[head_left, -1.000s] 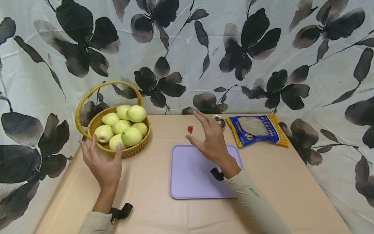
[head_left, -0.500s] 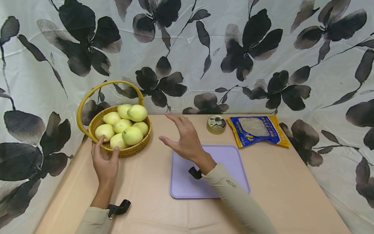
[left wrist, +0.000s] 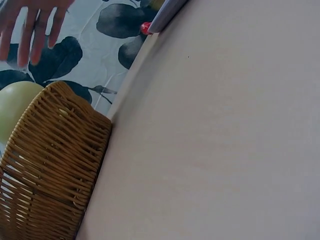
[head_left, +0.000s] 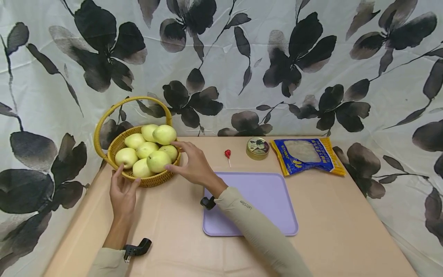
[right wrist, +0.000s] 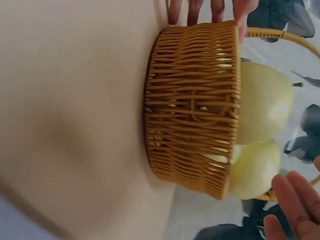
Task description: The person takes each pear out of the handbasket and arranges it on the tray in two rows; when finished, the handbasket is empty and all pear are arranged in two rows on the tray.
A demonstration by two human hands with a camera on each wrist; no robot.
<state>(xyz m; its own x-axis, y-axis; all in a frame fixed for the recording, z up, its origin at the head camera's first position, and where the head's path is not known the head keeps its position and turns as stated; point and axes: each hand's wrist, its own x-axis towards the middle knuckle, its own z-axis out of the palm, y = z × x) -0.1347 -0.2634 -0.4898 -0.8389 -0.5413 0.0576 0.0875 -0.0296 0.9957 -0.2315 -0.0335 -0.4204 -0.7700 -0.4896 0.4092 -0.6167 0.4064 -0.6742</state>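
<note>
A yellow-brown wicker basket [head_left: 155, 180] with a tall arched handle [head_left: 129, 100] stands at the table's left, holding several pale yellow-green fruits [head_left: 158, 161] that look like apples or pears. At its front left, my left hand [head_left: 123, 198] touches the wall and rim with its fingertips; in the right wrist view that left hand [right wrist: 215, 11] appears at the basket's far end. My right hand [head_left: 194, 164] reaches to the basket's right side, fingers extended and thumb apart. In the right wrist view, the right hand [right wrist: 300, 205] is beside the fruit; whether it touches is unclear.
A lilac tray [head_left: 256, 215] lies at the table's middle, partly under the right forearm. Behind it are a red lollipop [head_left: 227, 154], a round gold tin [head_left: 257, 148] and a blue-and-yellow packet [head_left: 304, 154]. A floral cloth [head_left: 242, 57] hangs behind the table.
My right hand has swept left from over the tray and lollipop to the basket's right side, uncovering the tin and lollipop. My left hand has come against the basket, which stays put.
</note>
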